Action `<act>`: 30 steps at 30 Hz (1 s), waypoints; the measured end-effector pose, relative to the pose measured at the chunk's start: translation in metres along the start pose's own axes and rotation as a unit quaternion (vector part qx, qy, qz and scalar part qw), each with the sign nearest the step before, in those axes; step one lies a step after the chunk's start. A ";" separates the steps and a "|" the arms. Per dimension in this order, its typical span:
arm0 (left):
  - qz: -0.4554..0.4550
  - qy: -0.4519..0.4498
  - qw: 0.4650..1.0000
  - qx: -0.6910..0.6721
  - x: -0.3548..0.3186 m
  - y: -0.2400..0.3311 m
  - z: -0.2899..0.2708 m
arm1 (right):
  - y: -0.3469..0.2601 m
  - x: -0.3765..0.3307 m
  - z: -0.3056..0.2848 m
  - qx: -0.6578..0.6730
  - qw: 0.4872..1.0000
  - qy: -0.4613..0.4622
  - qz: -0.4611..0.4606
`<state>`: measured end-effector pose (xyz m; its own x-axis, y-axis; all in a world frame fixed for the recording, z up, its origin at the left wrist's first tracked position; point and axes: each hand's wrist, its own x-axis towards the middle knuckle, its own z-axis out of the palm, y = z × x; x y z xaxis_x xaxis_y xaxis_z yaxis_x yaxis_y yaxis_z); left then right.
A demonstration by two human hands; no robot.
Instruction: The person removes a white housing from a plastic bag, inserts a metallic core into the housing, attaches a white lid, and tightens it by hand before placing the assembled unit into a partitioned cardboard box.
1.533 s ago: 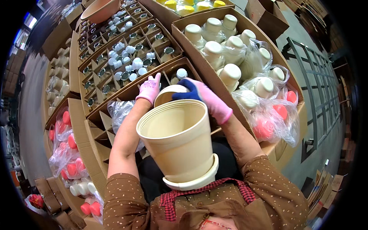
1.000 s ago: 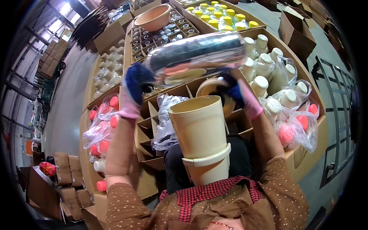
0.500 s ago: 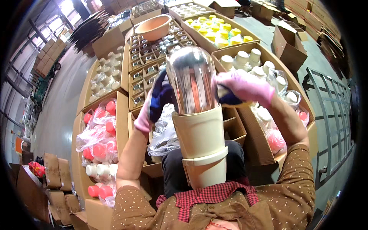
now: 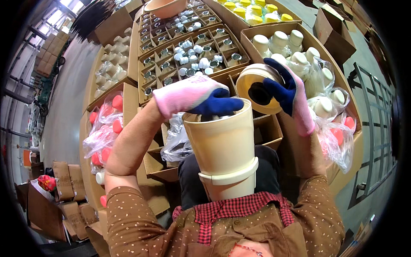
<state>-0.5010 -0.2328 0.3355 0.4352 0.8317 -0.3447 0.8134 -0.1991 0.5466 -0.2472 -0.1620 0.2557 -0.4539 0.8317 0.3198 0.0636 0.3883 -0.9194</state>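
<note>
A tall cream plastic casing stands upright between my knees, wider at its open top, with a stepped band near its base. My left hand, in a pink glove with a blue palm, lies over the casing's mouth. Its fingertips curl onto a steel liner sunk almost fully inside; only a grey sliver shows. My right hand, gloved the same way, holds a round cream cap with a dark centre hole. The cap is tilted, just right of the casing's rim and above it.
Open cardboard boxes surround me. A divided box holds several small silver and white parts. Bagged cream lids lie at the right, with pink caps below them. More bagged pink caps lie at the left, and yellow caps at the top.
The steel liner, held above the casing half a second ago, has gone down inside it. My left hand followed it onto the mouth. My right hand now holds the cream cap.
</note>
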 end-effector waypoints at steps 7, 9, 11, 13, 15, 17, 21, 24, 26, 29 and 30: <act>0.101 0.022 0.991 -0.083 -0.015 -0.020 0.013 | -0.009 0.002 -0.001 0.110 0.983 0.135 -0.063; 0.104 0.182 0.946 -0.247 -0.026 -0.022 0.022 | -0.012 0.017 -0.007 0.309 0.934 0.113 -0.140; 0.102 0.228 0.790 -0.561 -0.028 -0.001 0.009 | -0.026 0.028 0.002 0.631 0.773 -0.046 -0.053; 0.258 0.259 0.683 -0.632 -0.027 0.042 0.014 | -0.004 0.038 0.038 0.265 0.911 0.121 -0.292; 0.217 0.357 0.713 -0.563 -0.043 0.044 0.018 | -0.062 0.033 0.046 -0.053 0.964 0.131 -0.226; 0.235 0.380 0.651 -0.613 -0.058 0.043 0.027 | -0.108 0.015 0.041 -0.197 0.864 0.153 -0.437; 0.221 0.584 0.629 -0.464 -0.056 0.060 0.047 | -0.122 -0.007 0.067 -0.190 0.938 0.029 -0.289; 0.208 0.644 0.632 -0.378 -0.063 0.055 0.055 | -0.106 -0.023 0.074 -0.254 0.914 0.017 -0.315; 0.197 0.663 0.634 -0.347 -0.062 0.049 0.058 | -0.117 -0.021 0.067 -0.211 0.923 0.075 -0.314; 0.150 0.689 0.674 -0.220 -0.065 0.055 0.062 | -0.134 -0.014 0.077 -0.151 0.963 0.039 -0.221; 0.201 0.689 0.626 -0.304 -0.066 0.059 0.059 | -0.120 -0.017 0.080 -0.198 0.944 0.017 -0.265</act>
<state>-0.4584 -0.3297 0.3456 -0.5290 0.5188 0.6715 0.2650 -0.6508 0.7115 -0.3184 -0.2543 0.3421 -0.4863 0.4893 0.7240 0.1656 0.8651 -0.4734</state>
